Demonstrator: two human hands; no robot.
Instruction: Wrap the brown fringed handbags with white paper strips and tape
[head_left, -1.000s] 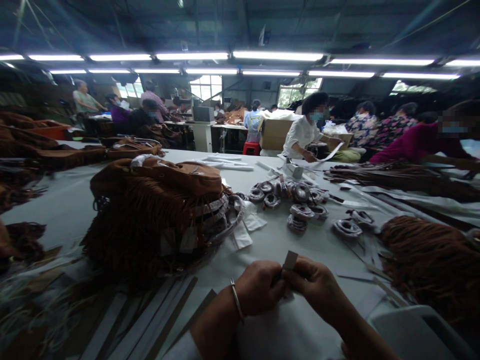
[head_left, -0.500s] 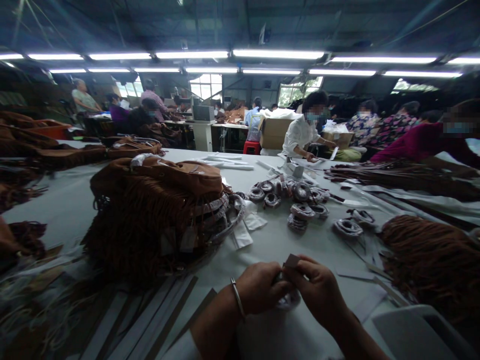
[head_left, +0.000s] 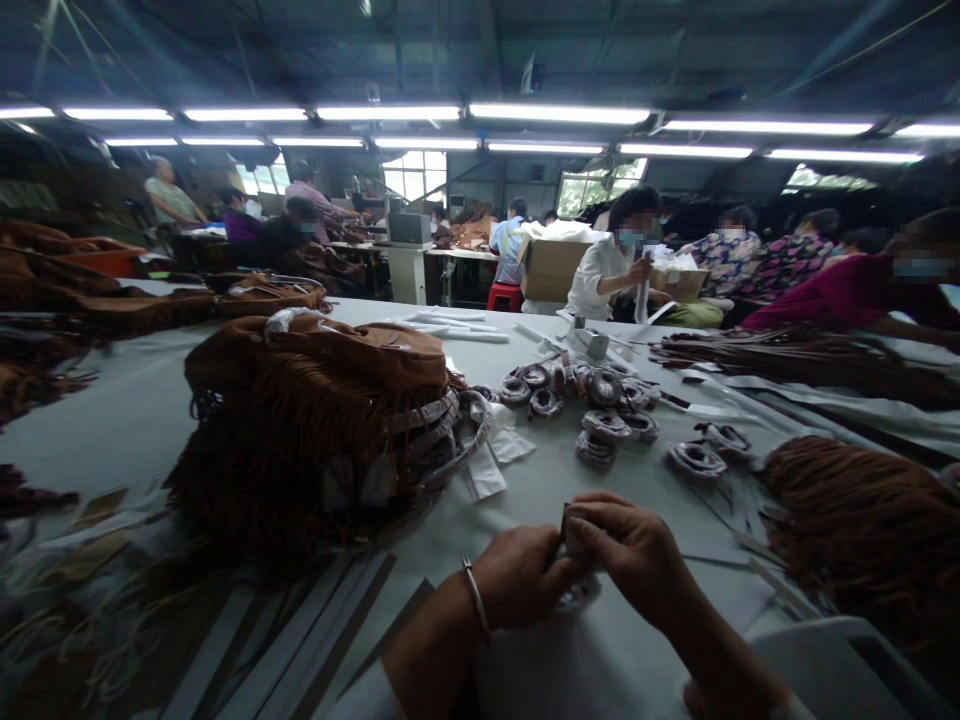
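My left hand (head_left: 525,575), with a bangle at its wrist, is closed around a coiled strap (head_left: 577,596) in whitish wrapping, largely hidden under my fingers. My right hand (head_left: 626,545) pinches a dark brown flat end (head_left: 565,520) that sticks up from the coil between both hands. Fingertips of the two hands nearly meet there. Beyond them on the white table lie several more wrapped strap coils (head_left: 602,424), bunched together. A pile of brown fringed bags (head_left: 315,370) stands to the left of my hands.
At right lies a brown fringed heap (head_left: 862,510), with long dark straps (head_left: 795,355) behind it. Flat strips (head_left: 300,630) lie at the lower left. A pale plastic object (head_left: 832,660) is close to my right forearm. A co-worker in white (head_left: 600,275) sits across the table.
My right hand has turned the strap end from facing me flat to nearly edge-on. My left hand stays about in place. The co-worker in white has raised a hand with a white strip.
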